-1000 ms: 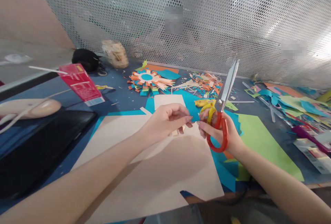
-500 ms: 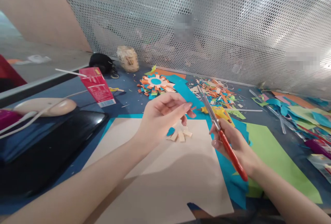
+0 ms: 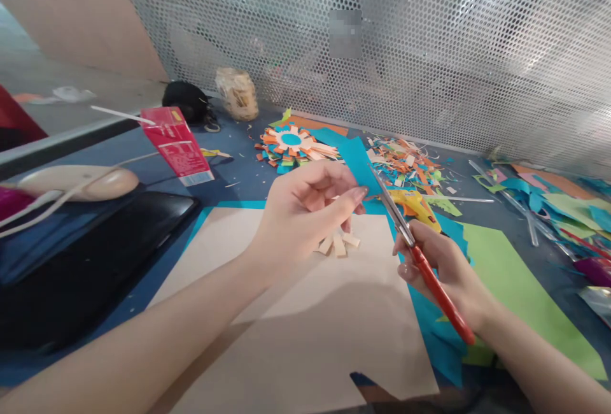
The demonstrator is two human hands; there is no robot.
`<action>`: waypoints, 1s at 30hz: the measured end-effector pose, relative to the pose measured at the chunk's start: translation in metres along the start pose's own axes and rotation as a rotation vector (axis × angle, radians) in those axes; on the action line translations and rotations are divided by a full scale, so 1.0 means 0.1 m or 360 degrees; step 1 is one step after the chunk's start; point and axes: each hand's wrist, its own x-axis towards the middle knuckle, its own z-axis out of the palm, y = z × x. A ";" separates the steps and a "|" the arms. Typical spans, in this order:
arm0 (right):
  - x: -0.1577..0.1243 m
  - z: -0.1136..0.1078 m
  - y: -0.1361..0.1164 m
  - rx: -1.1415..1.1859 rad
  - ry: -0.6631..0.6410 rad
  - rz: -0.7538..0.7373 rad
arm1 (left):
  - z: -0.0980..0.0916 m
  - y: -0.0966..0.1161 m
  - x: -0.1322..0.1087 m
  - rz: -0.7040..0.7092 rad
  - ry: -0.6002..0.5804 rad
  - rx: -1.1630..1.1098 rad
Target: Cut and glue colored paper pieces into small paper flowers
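My left hand is closed in a pinch on a blue paper strip, which slants up and away from the thumb and fingers. In my right hand are red-handled scissors, their metal blades pointing up and left. The blade tips lie along the right edge of the blue strip; whether they have cut into it I cannot tell. Below the left fingers, small cream paper tabs spread on a large cream sheet. The hand partly hides them.
A layered paper flower lies behind my left hand, with paper scraps beside it. A yellow glue gun rests behind the scissors. At left are a red drink carton and a black tray-like object. Green paper is at right.
The blue strip has shifted right and now shows more upright above my left thumb. The scissor blades have come up against its edge. Both hands have moved slightly right.
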 end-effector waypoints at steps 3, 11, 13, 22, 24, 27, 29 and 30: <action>0.00 0.00 0.01 -0.0004 0.0008 0.0002 | 0.00 0.00 0.00 0.0042 0.0034 0.0008; 0.00 0.00 0.00 0.0001 0.0028 0.0016 | -0.02 -0.03 0.01 0.0106 0.0012 -0.0061; 0.00 0.00 -0.01 -0.0031 0.0029 0.0017 | -0.02 -0.03 0.01 0.0129 0.0035 -0.0058; -0.01 0.01 -0.05 -0.0122 0.0047 0.0008 | -0.03 -0.02 -0.02 0.0133 0.0084 0.0093; -0.01 0.01 -0.07 -0.0136 0.0050 0.0010 | -0.03 -0.02 -0.02 0.0158 0.0080 0.0085; -0.01 0.01 -0.09 -0.0170 0.0071 0.0011 | -0.04 -0.02 -0.01 0.0206 0.0073 0.0092; -0.01 0.00 -0.10 -0.0174 0.0072 0.0015 | -0.04 -0.02 -0.01 0.0242 0.0069 0.0109; -0.01 0.00 -0.11 -0.0170 0.0065 0.0017 | -0.04 -0.02 -0.01 0.0258 0.0067 0.0112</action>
